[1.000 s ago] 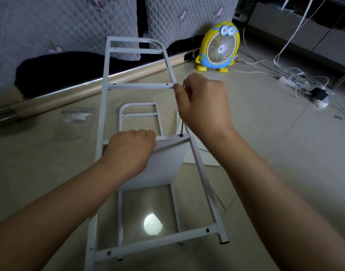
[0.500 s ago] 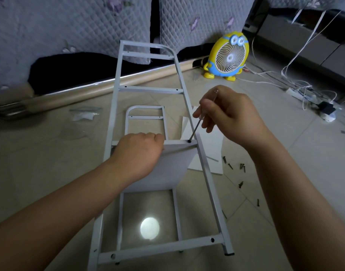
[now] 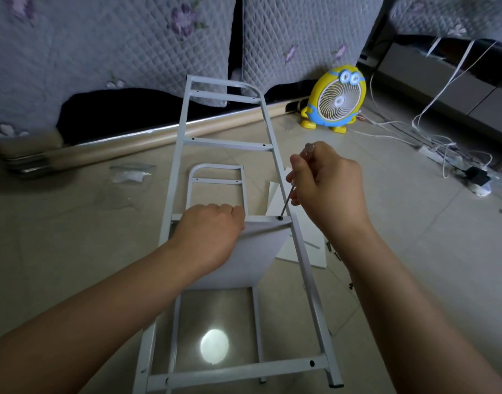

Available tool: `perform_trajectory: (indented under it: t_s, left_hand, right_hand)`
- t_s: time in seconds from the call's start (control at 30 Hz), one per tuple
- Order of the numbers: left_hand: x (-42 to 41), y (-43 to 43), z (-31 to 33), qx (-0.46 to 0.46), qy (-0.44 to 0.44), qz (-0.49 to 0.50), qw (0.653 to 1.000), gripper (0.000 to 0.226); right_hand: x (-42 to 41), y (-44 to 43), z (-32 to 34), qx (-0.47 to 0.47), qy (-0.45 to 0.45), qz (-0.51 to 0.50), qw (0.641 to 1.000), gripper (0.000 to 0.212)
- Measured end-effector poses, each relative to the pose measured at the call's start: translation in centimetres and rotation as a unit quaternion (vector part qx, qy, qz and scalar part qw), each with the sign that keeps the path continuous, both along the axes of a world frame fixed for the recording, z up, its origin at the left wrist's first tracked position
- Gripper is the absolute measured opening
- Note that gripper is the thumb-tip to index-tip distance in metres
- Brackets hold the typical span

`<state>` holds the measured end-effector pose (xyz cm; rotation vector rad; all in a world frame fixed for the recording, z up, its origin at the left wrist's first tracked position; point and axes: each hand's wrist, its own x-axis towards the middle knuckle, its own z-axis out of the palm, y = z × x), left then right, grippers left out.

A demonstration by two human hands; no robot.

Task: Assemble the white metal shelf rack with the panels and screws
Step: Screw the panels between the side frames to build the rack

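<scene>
My left hand (image 3: 210, 231) sits at centre view. Its fingers are curled over the middle crossbar of the white ladder-shaped metal side frame (image 3: 230, 143), which runs from 6 to 12 o'clock, and they hold the top edge of the white flat rectangular panel (image 3: 252, 257) against that bar. At 3 o'clock from it, my right hand (image 3: 332, 189) pinches the handle of a thin steel-shafted screwdriver (image 3: 286, 201) between thumb and fingers. The tip rests in a dark screw (image 3: 280, 218) at the crossbar's right end. Small dark loose screws (image 3: 328, 245) lie on the tiled floor (image 3: 414, 265) at 4 o'clock.

White ladder frame (image 3: 230, 144) propped up near-to-far; white panel (image 3: 258, 251) under middle rung; screwdriver (image 3: 286, 201) at right hole; loose screws (image 3: 329, 247) right.
</scene>
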<state>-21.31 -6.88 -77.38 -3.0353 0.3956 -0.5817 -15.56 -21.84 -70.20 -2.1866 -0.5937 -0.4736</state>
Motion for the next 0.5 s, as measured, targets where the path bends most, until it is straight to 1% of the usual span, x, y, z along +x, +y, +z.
perform_trajectory:
  t_s: [0.1, 0.2, 0.27, 0.33, 0.4, 0.43, 0.5]
  left_hand:
    - [-0.1, -0.1, 0.1, 0.000, 0.011, 0.001, 1.000, 0.036]
    - [0.0, 0.0, 0.3, -0.003, 0.008, -0.004, 1.000, 0.036]
    - [-0.2, 0.0, 0.4, -0.003, 0.014, -0.002, 1.000, 0.036]
    - [-0.2, 0.1, 0.4, -0.004, 0.016, -0.004, 1.000, 0.036]
    - [-0.1, 0.2, 0.3, -0.010, 0.026, -0.008, 1.000, 0.035]
    - [0.0, 0.5, 0.1, -0.013, 0.028, -0.005, 1.000, 0.035]
    - [0.1, 0.3, 0.6, -0.012, 0.042, -0.001, 0.999, 0.034]
  right_hand:
    - [-0.3, -0.1, 0.2, -0.004, 0.012, 0.004, 1.000, 0.021]
    - [-0.1, -0.8, 1.0, 0.011, 0.095, 0.026, 0.995, 0.019]
    - [-0.2, -1.5, 1.2, 0.033, 0.133, 0.051, 0.989, 0.017]
    - [-0.1, -2.3, 1.4, 0.091, 0.138, 0.061, 0.984, 0.020]
    - [0.3, -3.1, 1.7, 0.150, 0.133, 0.046, 0.979, 0.022]
    - [0.9, -3.4, 1.7, 0.160, 0.122, 0.024, 0.979, 0.021]
    - [1.9, -4.2, 1.4, 0.151, 0.097, -0.024, 0.983, 0.014]
